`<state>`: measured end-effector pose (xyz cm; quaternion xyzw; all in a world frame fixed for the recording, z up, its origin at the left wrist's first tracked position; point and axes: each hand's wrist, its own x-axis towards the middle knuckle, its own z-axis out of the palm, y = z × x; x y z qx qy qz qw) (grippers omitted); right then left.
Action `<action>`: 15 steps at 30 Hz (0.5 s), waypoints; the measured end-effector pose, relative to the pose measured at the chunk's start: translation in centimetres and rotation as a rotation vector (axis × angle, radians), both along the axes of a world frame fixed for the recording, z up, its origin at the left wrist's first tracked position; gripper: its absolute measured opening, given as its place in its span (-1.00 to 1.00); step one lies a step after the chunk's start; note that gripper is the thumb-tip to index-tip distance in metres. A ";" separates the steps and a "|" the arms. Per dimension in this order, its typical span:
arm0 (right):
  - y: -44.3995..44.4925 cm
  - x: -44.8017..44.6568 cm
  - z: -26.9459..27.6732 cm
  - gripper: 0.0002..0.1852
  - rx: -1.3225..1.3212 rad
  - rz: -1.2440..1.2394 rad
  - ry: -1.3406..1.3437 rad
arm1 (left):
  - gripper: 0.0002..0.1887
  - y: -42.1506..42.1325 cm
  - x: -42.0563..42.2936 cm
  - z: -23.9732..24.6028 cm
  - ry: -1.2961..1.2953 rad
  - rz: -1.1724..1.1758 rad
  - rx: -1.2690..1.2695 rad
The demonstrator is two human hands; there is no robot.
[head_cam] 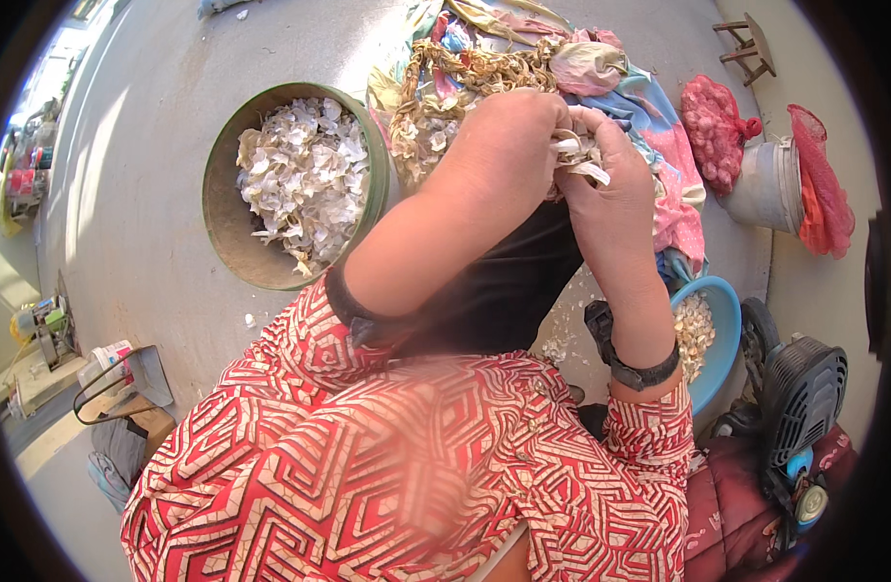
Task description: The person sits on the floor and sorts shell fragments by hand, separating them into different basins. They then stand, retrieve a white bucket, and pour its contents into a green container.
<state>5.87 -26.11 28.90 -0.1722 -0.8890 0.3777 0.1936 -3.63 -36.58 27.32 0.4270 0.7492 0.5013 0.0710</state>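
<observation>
Both of my hands meet in front of me over a colourful cloth bundle. My left hand [536, 120] and my right hand [616, 156] grip a garlic bulb [582, 156] between them, its papery skin loose and partly peeled away. Fingers hide most of the bulb. Just beyond my left hand, a braid of dried garlic stalks [482, 69] lies on the patterned cloth [678, 211]. To the left stands a green bucket [224, 218] with a heap of dry garlic skins [307, 171] in it. By my right forearm, a blue basin [723, 364] holds many separated garlic cloves [694, 331].
At the right, a red mesh bag of garlic [713, 131] rests against a white bucket [758, 185] with red netting [820, 189] over it. A small wooden stool [749, 51] is at the wall. Lower left, a metal dustpan [151, 375] stands near the ledge.
</observation>
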 end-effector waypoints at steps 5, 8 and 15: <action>-6.5 -5.4 -2.3 -0.62 0.044 0.261 0.012 | -0.85 -9.2 -3.1 -1.3 -0.109 0.175 -0.134; -10.2 -8.2 -4.0 -0.58 -0.058 0.366 -0.034 | -0.82 -13.6 -4.4 -2.2 -0.313 0.317 -0.120; -10.9 -10.0 -4.8 -0.37 -0.145 0.399 -0.079 | -0.51 -19.4 -8.1 -5.6 0.045 0.590 -0.390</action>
